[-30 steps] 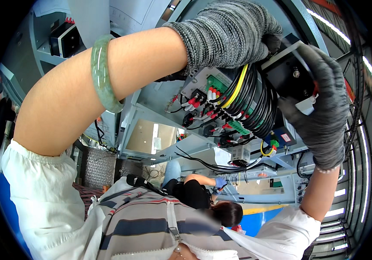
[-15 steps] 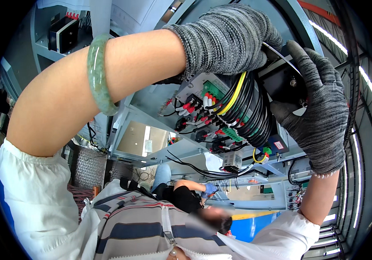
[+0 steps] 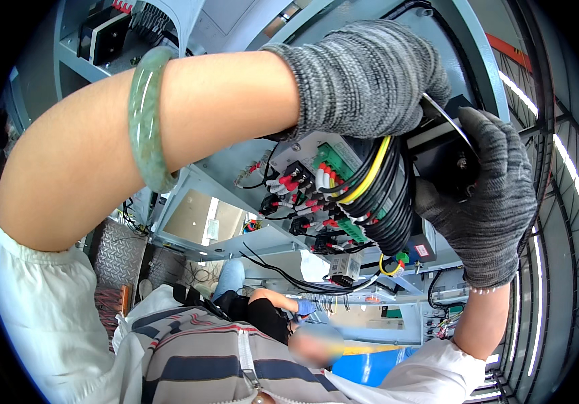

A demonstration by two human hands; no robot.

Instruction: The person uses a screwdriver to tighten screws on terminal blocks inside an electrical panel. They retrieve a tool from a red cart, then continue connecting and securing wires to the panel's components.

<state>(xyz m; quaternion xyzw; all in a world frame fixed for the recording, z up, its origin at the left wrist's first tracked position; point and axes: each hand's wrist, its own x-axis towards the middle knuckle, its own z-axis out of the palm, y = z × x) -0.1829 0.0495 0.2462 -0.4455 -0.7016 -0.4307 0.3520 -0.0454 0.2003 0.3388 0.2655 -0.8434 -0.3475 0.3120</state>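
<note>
Both my hands wear grey knitted gloves. A black box-like part with a bright metal edge (image 3: 445, 165) lies between them, inside a grey-blue metal cabinet. My left hand (image 3: 377, 81) reaches across from the left, its fingers curled at the upper end of the part; the fingertips are mostly hidden. On the other side, my right hand (image 3: 491, 195) has its fingers bent over the metal edge and its thumb against the lower side. Below my left hand hangs a thick bundle of black wires (image 3: 387, 209) with a yellow wire (image 3: 372, 172), beside green terminal blocks (image 3: 333, 158).
Red and black wire terminals (image 3: 293, 178) fill the panel left of the bundle. Loose black cables (image 3: 289, 275) hang below. Another person's blue-gloved hand (image 3: 305, 307) is farther down. A second black unit (image 3: 103, 37) sits at the upper left.
The view has shifted slightly. My right hand's fingers, straighter before, now bend over the metal edge. My left hand stays at the black part's upper end.
</note>
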